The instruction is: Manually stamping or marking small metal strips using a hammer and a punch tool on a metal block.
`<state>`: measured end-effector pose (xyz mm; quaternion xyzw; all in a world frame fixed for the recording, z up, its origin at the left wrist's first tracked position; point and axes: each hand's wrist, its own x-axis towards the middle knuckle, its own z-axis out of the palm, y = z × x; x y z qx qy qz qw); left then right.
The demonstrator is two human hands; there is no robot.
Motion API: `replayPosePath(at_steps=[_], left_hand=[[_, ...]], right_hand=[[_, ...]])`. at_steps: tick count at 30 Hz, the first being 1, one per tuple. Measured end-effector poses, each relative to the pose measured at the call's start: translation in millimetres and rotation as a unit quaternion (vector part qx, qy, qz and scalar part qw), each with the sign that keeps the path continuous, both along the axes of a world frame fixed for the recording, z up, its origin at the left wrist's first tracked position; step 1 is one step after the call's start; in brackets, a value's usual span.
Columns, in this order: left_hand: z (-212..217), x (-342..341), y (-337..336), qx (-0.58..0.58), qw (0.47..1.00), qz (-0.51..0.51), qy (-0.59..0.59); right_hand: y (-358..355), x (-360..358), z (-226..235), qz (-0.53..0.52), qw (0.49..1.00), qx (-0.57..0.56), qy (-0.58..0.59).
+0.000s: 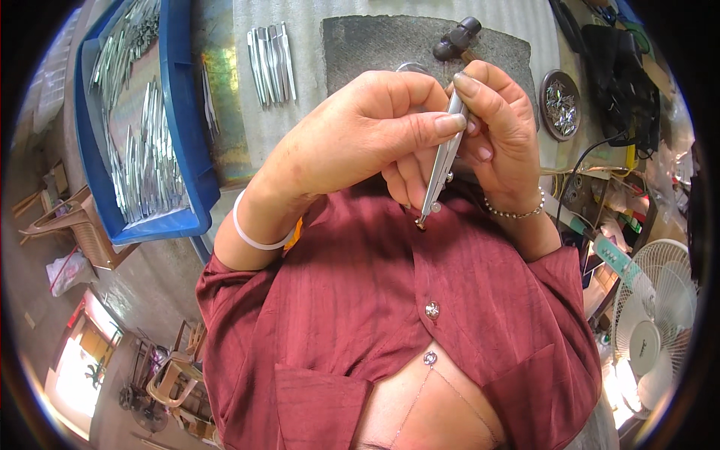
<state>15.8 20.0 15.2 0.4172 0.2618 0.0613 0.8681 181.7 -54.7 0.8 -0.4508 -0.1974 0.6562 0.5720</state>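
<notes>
Between my two hands, in front of my chest, is a slim silver metal piece (442, 166) with long narrow sides and small round pins along its lower half. It stands tilted, with its lower end toward me. My left hand (360, 124) pinches it near the upper part, thumb laid across it and the other fingers curled behind. My right hand (501, 124) grips its top end between thumb and forefinger, with the remaining fingers bent in. A dark-headed hammer (456, 40) lies just beyond my hands on a dark grey pad (356, 56). Fingers cover much of the piece's upper end.
At the left stands a blue tray (174, 112) with many slim metal strips. Several similar strips (271, 66) lie in a row on the bench. A round dish (546, 94) of small metal parts sits right, near a black bag (622, 75). A fan (645, 337) stands lower right.
</notes>
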Motion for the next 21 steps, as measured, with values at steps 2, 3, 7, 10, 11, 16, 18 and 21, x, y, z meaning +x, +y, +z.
replayPosePath(at_steps=[2, 3, 7, 10, 11, 16, 18, 21], left_hand=[[-2, 0, 1, -0.003, 1.000, -0.014, -0.005], [-3, 0, 1, -0.003, 1.000, -0.014, -0.005], [-6, 2, 1, -0.007, 1.000, -0.013, -0.009], [-9, 3, 2, -0.019, 1.000, -0.010, -0.011], [-10, 4, 2, -0.030, 0.999, -0.008, -0.012], [-11, 5, -1, -0.039, 0.999, 0.008, -0.007], [-10, 6, -1, -0.040, 0.999, 0.017, -0.002], [-11, 8, -1, -0.036, 0.999, 0.023, -0.003]], right_hand=[[-1, 0, 0, -0.005, 1.000, -0.005, -0.001], [-1, 0, -1, -0.005, 1.000, -0.005, 0.000], [-1, 1, -2, -0.002, 1.000, -0.005, 0.006], [-1, 2, -6, 0.003, 0.999, -0.021, 0.034], [0, 2, -8, 0.003, 0.999, -0.022, 0.035], [0, 3, -12, 0.009, 0.998, -0.027, 0.063], [1, 4, -13, 0.009, 0.997, -0.025, 0.066], [1, 4, -13, 0.005, 0.998, -0.027, 0.059]])
